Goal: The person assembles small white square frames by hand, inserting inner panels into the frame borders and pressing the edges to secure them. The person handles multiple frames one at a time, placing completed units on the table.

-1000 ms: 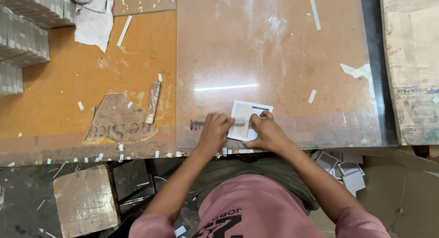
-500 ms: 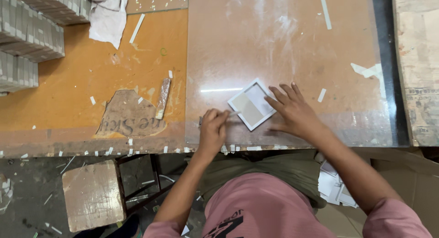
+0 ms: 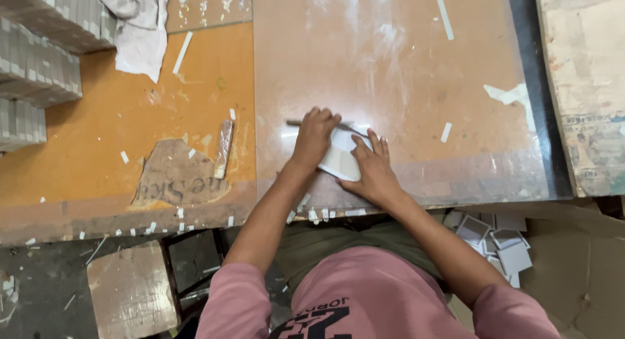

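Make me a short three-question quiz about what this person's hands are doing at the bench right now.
1. True or false: the right hand lies flat on the white square piece.
2. What does the left hand grip: A) a thin dark tool, B) the crumpled cloth, C) a brush?
3. Fill in: the stacks of grey pieces stand at the bench's far ____ corner.

Key: 1 true; 2 A; 3 left.
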